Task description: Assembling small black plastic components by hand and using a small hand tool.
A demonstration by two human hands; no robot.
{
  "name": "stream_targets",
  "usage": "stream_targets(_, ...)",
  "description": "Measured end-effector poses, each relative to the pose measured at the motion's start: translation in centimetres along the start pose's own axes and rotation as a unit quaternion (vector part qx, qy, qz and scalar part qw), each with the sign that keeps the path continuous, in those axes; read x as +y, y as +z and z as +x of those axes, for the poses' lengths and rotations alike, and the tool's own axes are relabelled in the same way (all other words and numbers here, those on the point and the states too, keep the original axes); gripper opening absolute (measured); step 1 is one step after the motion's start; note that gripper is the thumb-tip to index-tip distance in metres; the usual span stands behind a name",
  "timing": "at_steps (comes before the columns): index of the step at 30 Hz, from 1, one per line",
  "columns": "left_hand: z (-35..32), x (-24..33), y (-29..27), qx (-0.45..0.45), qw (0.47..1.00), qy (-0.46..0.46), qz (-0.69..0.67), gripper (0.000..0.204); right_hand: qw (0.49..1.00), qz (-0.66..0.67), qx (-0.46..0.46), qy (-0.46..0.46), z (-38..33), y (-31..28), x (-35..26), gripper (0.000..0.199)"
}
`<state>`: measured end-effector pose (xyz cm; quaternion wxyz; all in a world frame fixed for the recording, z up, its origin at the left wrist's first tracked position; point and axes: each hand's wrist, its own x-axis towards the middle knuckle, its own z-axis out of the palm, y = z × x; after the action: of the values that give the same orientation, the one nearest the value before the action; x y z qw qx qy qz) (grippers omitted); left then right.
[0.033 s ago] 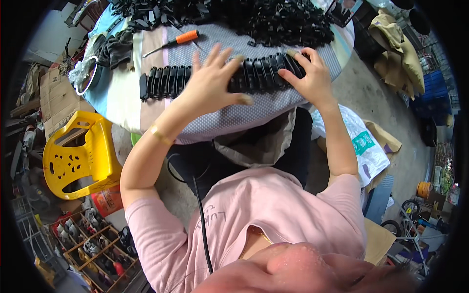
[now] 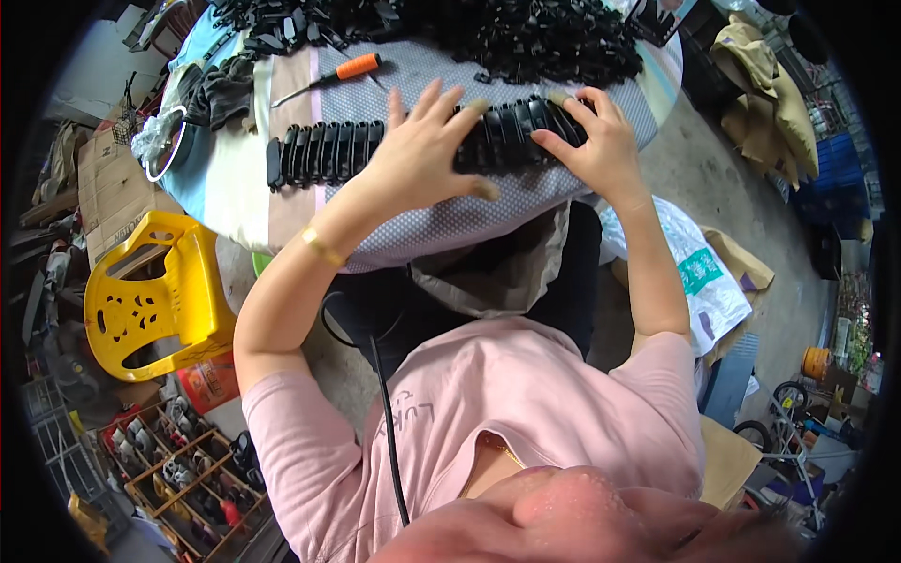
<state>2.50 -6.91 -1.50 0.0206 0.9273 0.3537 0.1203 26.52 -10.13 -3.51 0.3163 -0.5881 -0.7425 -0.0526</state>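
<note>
A long row of narrow, glossy black plastic pieces, clip-like in shape, stands side by side across the cloth-covered round table. My left hand lies over the middle of the row, fingers spread and thumb held apart toward me; it hides the pieces below it. At the row's right end, my right hand has its thumb and fingers around the last pieces. The fingertips of both hands look dark or covered. Beyond the row lies a screwdriver with an orange handle.
A large heap of loose black pieces covers the table's far side. Dark gloves and a white-rimmed container sit at the left. An open sack rests at my lap. A yellow chair stands left, a white bag right.
My left hand has slid slightly to the right along the row, uncovering more pieces on its left side. My right hand stays at the row's right end.
</note>
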Motion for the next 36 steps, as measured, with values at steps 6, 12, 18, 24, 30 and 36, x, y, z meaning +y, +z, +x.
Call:
stream_targets(6,1.9,2.7,2.3,0.035,0.998,0.052,-0.023,0.083,1.0,-0.017,-0.019,-0.004,-2.7,-1.6,-1.8,0.047)
stream_targets(12,-1.5,4.7,1.1,0.044,0.988,0.132,-0.059,0.072,0.995,0.1,-0.016,0.019,-7.3,-2.8,-4.5,0.054)
stream_targets(18,-4.2,6.2,1.9,0.045,0.976,0.208,0.047,0.054,0.975,0.21,-0.009,0.068,-13.7,1.0,-5.2,0.058)
stream_targets(24,-5.3,7.3,4.6,0.031,0.906,0.414,0.077,0.033,0.971,0.208,-0.075,0.087,-15.2,3.7,-3.8,0.057)
stream_targets(30,-5.8,6.7,3.1,-0.169,0.874,0.33,-0.313,0.03,0.939,0.178,-0.258,0.14,-12.8,2.1,-3.3,0.03)
stream_targets(36,-7.0,-3.3,-4.8,0.257,0.958,-0.098,-0.081,0.026,0.938,0.297,-0.162,0.076,-6.3,-3.2,-6.3,0.007)
